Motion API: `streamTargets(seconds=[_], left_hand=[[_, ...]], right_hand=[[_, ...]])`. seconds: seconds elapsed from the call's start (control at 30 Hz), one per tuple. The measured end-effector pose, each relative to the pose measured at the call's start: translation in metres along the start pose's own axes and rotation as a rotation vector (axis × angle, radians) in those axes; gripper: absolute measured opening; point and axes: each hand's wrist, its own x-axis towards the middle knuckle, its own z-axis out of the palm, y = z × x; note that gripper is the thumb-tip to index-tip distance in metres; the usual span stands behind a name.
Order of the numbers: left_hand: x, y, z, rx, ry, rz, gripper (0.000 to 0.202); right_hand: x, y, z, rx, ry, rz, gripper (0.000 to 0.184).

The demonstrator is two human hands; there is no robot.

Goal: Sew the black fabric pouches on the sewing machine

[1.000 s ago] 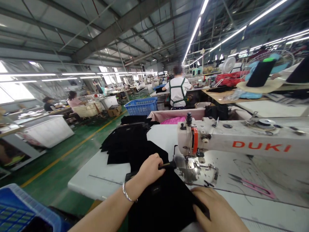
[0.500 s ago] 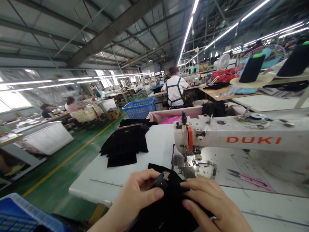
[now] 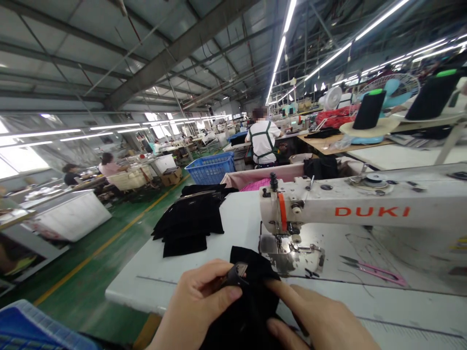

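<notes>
A small dark strip (image 3: 232,277), curled over with a pale patch inside, is pinched between the thumb and fingers of my left hand (image 3: 195,304). Under it lies a black fabric piece (image 3: 255,306) at the front of the sewing table (image 3: 134,287). My right hand (image 3: 321,313) grips the right side of that fabric, index finger on top and thumb lower down; some fingers are hidden. Just beyond the fabric is the presser foot area of a white sewing machine (image 3: 317,204). Pink-handled thread snips (image 3: 383,273) lie right of it.
A stack of black fabric pieces (image 3: 191,214) sits at the table's left. Behind it stand a pink-lined bin (image 3: 280,172) and a blue basket (image 3: 211,167). Another blue crate (image 3: 40,325) is at lower left. A person (image 3: 262,141) works ahead; black thread cones (image 3: 370,112) stand at right.
My right hand has shifted lower, its fingers more bent against the fabric. My left hand has moved slightly left, still pinching the strip. The view has turned slightly.
</notes>
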Motion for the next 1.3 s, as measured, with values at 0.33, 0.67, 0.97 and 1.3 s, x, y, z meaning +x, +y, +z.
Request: streamTargets(seconds=[0.33,0.67,0.97,1.3], left_hand=[[-0.006,0.005,-0.022,0.076,0.060,-0.072,0.028],[-0.004,0.009,0.011,0.021,-0.027,-0.052,0.028],[-0.007,0.008,0.017,-0.016,0.025,-0.038,0.025],[-0.009,0.005,0.019,-0.075,0.028,-0.089,0.021]], right_hand=[[-0.001,0.024,-0.041,0.016,0.124,-0.016,0.024],[0.013,-0.012,-0.023,0.180,0.108,-0.090,0.009],[0.008,-0.011,-0.017,0.098,0.241,-0.173,0.011],[0.007,-0.007,-0.012,0.202,0.281,-0.136,0.016]])
